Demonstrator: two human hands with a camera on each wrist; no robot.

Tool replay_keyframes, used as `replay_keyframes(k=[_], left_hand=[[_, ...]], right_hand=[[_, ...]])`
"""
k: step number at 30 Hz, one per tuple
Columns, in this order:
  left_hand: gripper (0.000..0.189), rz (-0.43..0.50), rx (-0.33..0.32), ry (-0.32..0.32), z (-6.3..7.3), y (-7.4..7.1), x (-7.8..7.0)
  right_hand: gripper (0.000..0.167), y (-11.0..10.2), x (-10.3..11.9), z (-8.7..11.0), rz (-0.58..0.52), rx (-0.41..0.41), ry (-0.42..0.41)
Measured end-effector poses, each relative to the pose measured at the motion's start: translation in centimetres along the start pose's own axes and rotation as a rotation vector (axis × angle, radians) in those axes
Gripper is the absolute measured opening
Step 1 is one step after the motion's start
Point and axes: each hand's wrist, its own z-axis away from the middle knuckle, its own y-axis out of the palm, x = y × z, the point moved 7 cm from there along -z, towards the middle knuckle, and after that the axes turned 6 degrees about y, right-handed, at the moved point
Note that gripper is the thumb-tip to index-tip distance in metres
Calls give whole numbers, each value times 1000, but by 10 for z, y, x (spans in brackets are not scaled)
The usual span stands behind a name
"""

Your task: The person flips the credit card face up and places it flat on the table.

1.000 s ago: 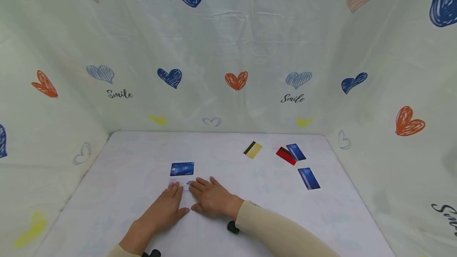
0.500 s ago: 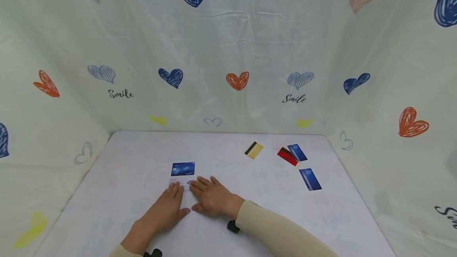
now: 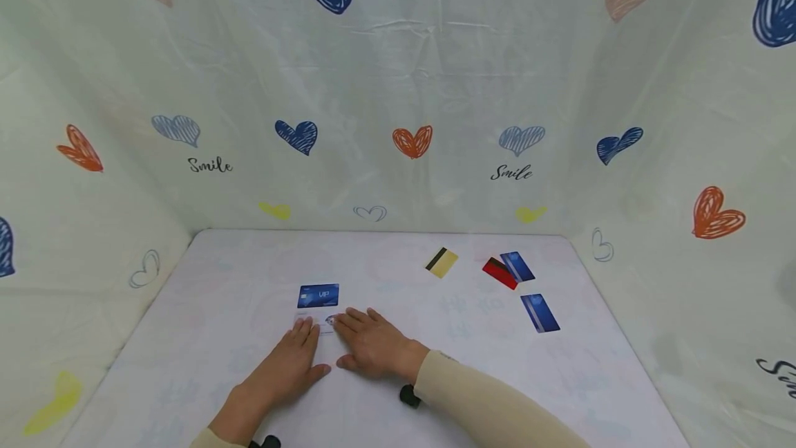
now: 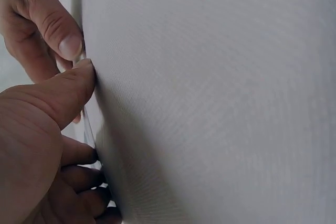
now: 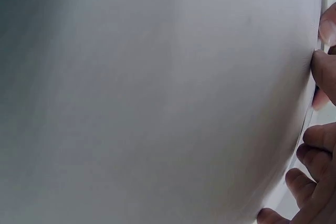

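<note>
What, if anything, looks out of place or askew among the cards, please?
The red card on the right lies askew, partly under a blue card; the VIP card and pale card look aligned. No damage shows.

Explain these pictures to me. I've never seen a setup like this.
No machine here: these are a person's bare hands, the left hand and the right hand. The wide view is taken from the head, looking forward and down; each close-up comes from one wrist and shows mostly white surface and parts of both hands.

On the white table lies a blue VIP card, with a pale card nearer the person, partly covered. Over to the right lie a yellow card, a red card partly under a blue card, and another blue card.

Neither hand grips anything; their fingers rest on or at the pale card.
</note>
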Motion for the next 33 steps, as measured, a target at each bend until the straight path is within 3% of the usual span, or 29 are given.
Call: replay_keyframes(k=[7, 22, 27, 33], left_hand=[[82, -11, 8, -35, 1, 3, 1], [83, 3, 47, -59, 1, 7, 4], [83, 3, 50, -57, 0, 6, 3], [82, -16, 43, -51, 0, 4, 1]], right_hand=[[73, -3, -36, 12, -83, -10, 77], [74, -13, -190, 49, -175, -68, 424], [71, -5, -210, 58, -198, -42, 483], [69, 0, -211, 63, -174, -14, 488]])
